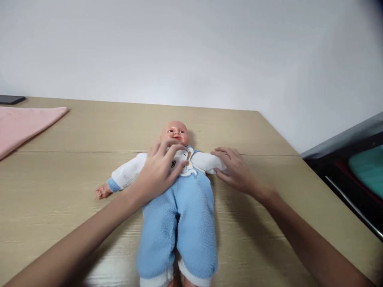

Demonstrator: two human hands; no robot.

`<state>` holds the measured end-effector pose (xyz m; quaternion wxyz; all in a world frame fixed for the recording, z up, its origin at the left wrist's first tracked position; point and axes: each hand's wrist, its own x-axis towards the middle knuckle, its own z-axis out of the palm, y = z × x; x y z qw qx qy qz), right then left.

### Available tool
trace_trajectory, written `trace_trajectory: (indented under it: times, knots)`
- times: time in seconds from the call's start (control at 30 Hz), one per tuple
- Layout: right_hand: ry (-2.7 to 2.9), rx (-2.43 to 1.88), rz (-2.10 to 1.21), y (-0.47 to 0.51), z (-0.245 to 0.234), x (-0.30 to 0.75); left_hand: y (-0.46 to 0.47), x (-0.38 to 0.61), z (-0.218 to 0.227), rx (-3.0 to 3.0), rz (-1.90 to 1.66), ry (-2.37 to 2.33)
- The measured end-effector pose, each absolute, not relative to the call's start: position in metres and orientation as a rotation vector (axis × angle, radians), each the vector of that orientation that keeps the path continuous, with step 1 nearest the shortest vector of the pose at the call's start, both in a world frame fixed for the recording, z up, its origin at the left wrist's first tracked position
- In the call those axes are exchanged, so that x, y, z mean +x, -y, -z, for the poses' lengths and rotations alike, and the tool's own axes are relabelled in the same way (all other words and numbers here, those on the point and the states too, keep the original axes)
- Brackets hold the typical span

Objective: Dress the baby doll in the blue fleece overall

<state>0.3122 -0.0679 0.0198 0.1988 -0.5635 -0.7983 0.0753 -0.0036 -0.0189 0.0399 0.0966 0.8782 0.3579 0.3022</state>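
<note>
A baby doll (pixel 175 185) lies on its back on the wooden table, head toward the wall. It wears a white top with an animal-face bib and fluffy light-blue trousers with white cuffs. My left hand (pixel 161 163) lies over the doll's chest, fingers loosely spread, covering part of the bib. At the doll's outstretched arm on the right, my right hand (pixel 235 168) has its thumb and fingers around the end of the white sleeve (pixel 206 162). That sleeve's cuff and the doll's hand are hidden. The doll's other arm (pixel 125 174) stretches out to the left, its small hand showing.
A folded pink cloth (pixel 24 125) lies on the table at the left, with a dark flat object (pixel 12 99) behind it. The wooden table (pixel 89 123) meets a white wall at the back. Beyond its right edge stands a dark-framed item with teal fabric (pixel 368 167).
</note>
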Motion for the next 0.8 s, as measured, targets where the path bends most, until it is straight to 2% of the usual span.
trace_trajectory:
  times: [0.07,0.1,0.27,0.43,0.57,0.8]
  knots:
    - [2.093,-1.477,-0.078,0.087,-0.015,0.295,0.034,-0.032,-0.030,2.470,-1.014,-1.107]
    - [2.069,-1.415,-0.141,0.095,-0.012,0.286,0.042,-0.045,-0.022,2.370,-1.068,-1.150]
    - [1.783,-1.329,-0.816,0.107,0.004,0.256,0.076,-0.081,0.007,1.659,-0.880,-1.314]
    - [1.377,-1.226,-1.344,0.085,0.019,0.259,0.075,-0.080,0.006,1.452,-0.817,-1.237]
    - [1.183,-1.214,-1.328,0.082,0.029,0.256,0.063,-0.080,0.014,1.367,-0.928,-1.227]
    - [1.202,-1.222,-1.244,0.085,0.037,0.258,0.062,-0.078,0.024,1.015,-1.014,-0.998]
